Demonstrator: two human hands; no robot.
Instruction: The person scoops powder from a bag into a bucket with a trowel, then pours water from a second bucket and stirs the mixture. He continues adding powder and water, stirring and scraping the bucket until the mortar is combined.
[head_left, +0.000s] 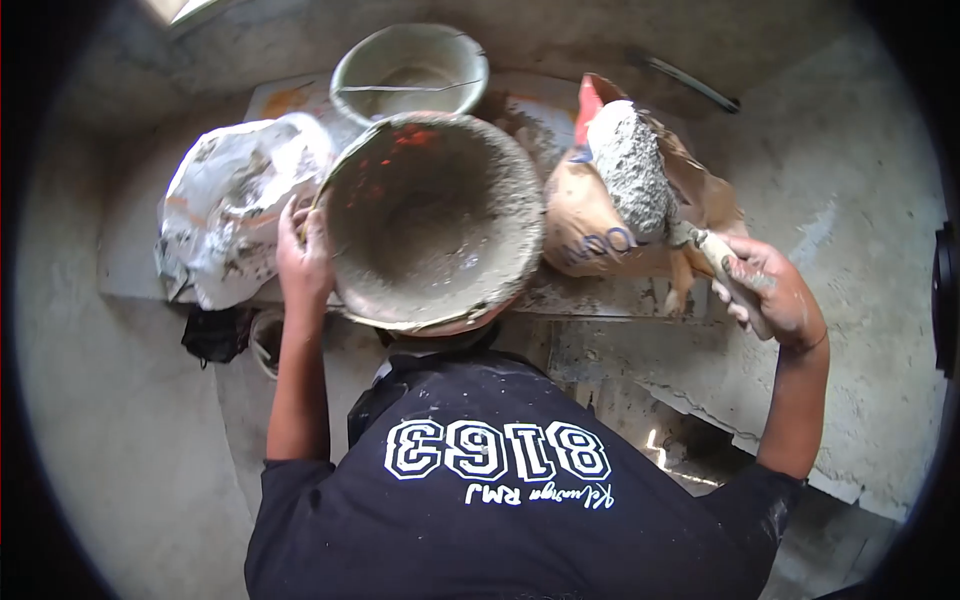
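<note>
My left hand (303, 248) is closed on the left rim of a round basin (518, 235) coated inside with wet grey mortar. The basin is tilted toward me, close to my body. At the right, my right hand (775, 290) is wrapped round the handle of a trowel (722, 262). A large heap of grey cement (630, 165) covers the blade, so its shape is hidden. The loaded trowel is over an open brown paper cement bag (580, 220), to the right of the basin.
A pale green basin (345, 75) with a thin stick across it stands behind. At the left lies a crumpled white sack (215, 205). A black item (212, 335) is on the floor below it. A thin bar (690, 82) lies at the back right.
</note>
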